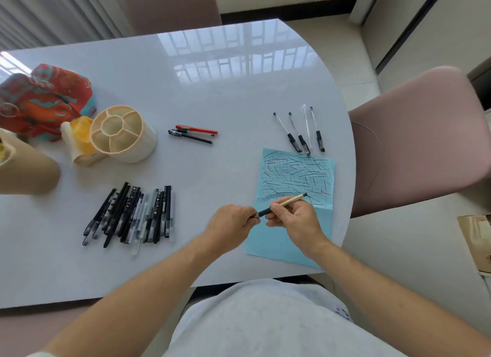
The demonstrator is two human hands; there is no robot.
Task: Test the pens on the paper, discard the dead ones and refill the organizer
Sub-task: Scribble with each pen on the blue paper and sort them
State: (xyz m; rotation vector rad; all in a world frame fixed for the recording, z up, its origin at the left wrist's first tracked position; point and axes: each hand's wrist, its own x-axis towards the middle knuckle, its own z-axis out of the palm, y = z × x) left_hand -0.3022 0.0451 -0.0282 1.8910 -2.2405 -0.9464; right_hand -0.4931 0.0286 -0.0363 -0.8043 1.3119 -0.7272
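Note:
My right hand (pixel 295 223) grips a gold pen with a black grip (pixel 285 203) just above the blue paper (pixel 297 176), which is covered in black, blue and red strokes. My left hand (pixel 230 227) pinches the pen's dark tip end, possibly its cap. A pile of several black and white pens (pixel 132 214) lies to the left. Three pens, one of them red (pixel 194 133), lie mid-table. Several clear pens (pixel 300 129) lie beyond the paper. The cream round organizer (pixel 123 133), with its compartments empty, stands at the left.
A red patterned bag (pixel 42 101), a yellow packet (pixel 79 136) and a tan cup (pixel 24 165) crowd the table's left side. A pink chair (pixel 419 138) stands past the rounded right edge. Some papers (pixel 475 242) lie on the floor at the right.

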